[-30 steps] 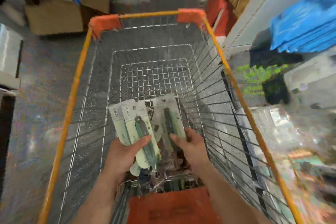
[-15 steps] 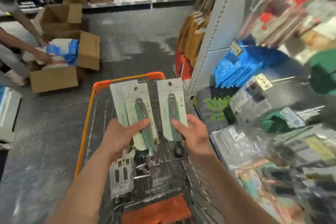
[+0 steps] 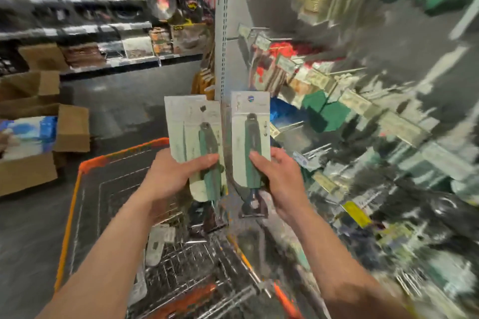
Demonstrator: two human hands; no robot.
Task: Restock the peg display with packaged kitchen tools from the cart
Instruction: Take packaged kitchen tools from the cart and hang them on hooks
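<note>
Above the cart (image 3: 69, 215), gripping with the left hand (image 3: 176, 176) a stack of packs (image 3: 193, 134), thumb across. Just beside, pinching a single pack (image 3: 250, 137) low in the right hand (image 3: 281, 180). Probably handling light, stiff, slick: best gripping low, leaving hang holes free for the blurred pegs (image 3: 344, 70).

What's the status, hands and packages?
Left hand grips fanned pale carded green-handled tools. Right hand grips one matching carded tool. Orange-rimmed wire cart below; pegs blurred.
</note>
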